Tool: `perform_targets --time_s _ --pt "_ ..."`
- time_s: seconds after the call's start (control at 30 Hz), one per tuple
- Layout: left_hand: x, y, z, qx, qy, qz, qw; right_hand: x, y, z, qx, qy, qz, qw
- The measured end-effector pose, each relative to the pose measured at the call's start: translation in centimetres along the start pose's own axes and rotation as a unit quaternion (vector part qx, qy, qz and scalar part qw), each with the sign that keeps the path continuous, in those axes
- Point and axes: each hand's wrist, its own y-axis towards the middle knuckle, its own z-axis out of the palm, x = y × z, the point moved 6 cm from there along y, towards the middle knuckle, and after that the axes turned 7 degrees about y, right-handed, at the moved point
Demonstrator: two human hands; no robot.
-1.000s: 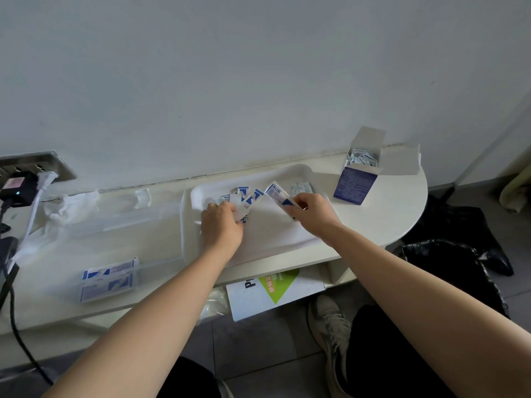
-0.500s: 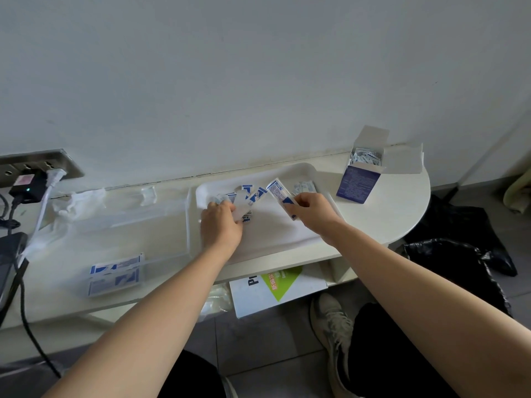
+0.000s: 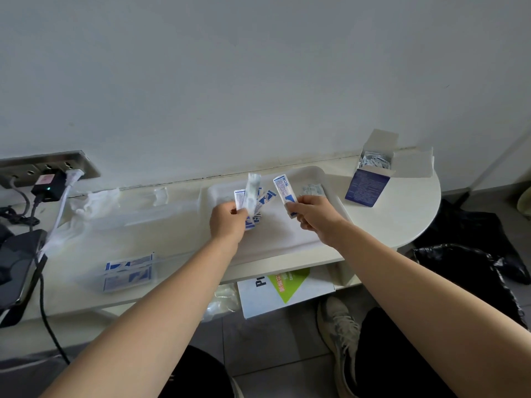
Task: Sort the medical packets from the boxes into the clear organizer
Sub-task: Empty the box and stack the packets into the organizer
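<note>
My left hand [image 3: 228, 219] grips a fan of several blue-and-white medical packets [image 3: 253, 196] above the white tray [image 3: 330, 202]. My right hand [image 3: 311, 212] pinches a single blue-and-white packet [image 3: 284, 191], held upright just right of the fan. One pale packet [image 3: 311, 189] lies in the tray's far right corner. The clear organizer [image 3: 120, 225] sits to the left on the table, with two blue-and-white packets [image 3: 128, 271] in its near compartment. An open blue box [image 3: 369, 182] full of small packets stands on the right.
A power strip [image 3: 48, 166] with plugs and cables runs along the left wall, next to a dark device [image 3: 17, 265]. Crumpled clear plastic [image 3: 94, 201] lies at the organizer's far side. A white-and-green box [image 3: 284, 288] sits under the table. Black bags [image 3: 471, 271] lie on the floor at right.
Both hands have lifted off the tray. The left hand now holds its packets raised and fanned out; the right hand's packet has moved slightly up and right.
</note>
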Motion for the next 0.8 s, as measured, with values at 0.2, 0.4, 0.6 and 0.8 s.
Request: perform_targets --time_s 0.2,0.4,0.6,0.8 --pt "-0.6 -1.6 1.9 0.068 -0.164 -0.063 0.982 0.0 -0.5 0.3 0.001 0.042 0.011 0.999" --pt "-1.5 -2.1 4.6 0.093 -0.104 -0.054 0.989 0.1 -0.8 -2.5 -0.042 0.066 0.005 0.997" --pt "-2.9 -2.3 8.2 0.091 -0.072 -0.057 0.992 0.2 -1.0 -5.7 -0.074 0.134 -0.020 0.988" --pt "-3.9 -2.4 10.7 0.126 -0.104 -0.059 0.985 0.2 0.0 -6.3 -0.096 0.071 0.011 0.993"
